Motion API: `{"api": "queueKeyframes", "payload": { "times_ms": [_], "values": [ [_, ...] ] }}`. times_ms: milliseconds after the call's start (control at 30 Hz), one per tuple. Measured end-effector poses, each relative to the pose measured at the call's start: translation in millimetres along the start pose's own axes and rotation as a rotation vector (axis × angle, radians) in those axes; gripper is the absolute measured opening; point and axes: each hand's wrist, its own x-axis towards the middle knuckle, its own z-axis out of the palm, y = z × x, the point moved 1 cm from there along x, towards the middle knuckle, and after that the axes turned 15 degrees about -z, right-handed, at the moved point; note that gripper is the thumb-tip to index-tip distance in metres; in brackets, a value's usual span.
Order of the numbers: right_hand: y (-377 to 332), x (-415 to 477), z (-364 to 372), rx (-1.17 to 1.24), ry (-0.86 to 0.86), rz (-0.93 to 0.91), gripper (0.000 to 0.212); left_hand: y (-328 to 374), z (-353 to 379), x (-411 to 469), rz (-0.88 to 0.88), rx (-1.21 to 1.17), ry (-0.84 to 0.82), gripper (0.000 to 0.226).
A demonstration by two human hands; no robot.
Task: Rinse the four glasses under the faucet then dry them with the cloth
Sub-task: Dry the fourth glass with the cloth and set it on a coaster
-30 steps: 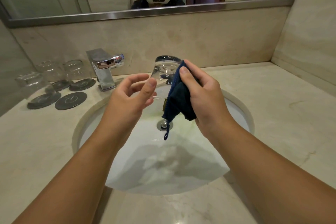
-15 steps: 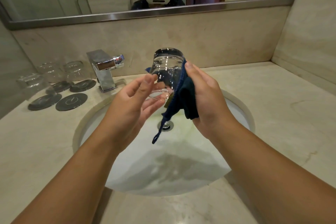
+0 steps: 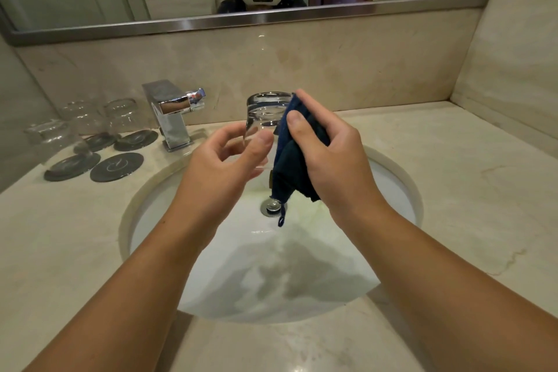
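Holding the inverted glass (image 3: pixel 265 118) over the sink (image 3: pixel 401 178), the right hand (image 3: pixel 329 154) pressed the cloth (image 3: pixel 290 166) against its side while the left hand (image 3: pixel 229 160), having loosened from half a second earlier, apparently pinched the rim, suggesting the fourth glass was being turned for drying.

Both bare forearms reached forward from the near edge, converging toward the middle. The left hand (image 3: pixel 229 157) was half-curled, thumb and fingertips pinching the clear drinking glass (image 3: pixel 265 118). The right hand (image 3: pixel 332 151) clamped the dark blue cloth (image 3: pixel 294 166) against its right side.
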Motion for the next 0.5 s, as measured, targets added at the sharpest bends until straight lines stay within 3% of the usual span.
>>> {"api": "queueKeyframes", "payload": {
  "times_ms": [133,267,500],
  "values": [
    [6.0,4.9,0.7,0.186,0.007,0.128,0.047,2.9,-0.3,-1.9,-0.083,-0.170,-0.084,0.069],
    [9.8,5.9,1.2,0.252,0.015,0.144,0.054,3.3,2.4,-0.1,-0.063,-0.139,-0.087,0.072],
    [4.8,1.9,0.2,0.093,0.071,0.082,0.042,-0.3,-3.9,5.1,0.050,0.013,0.070,0.035]
  ]
}}
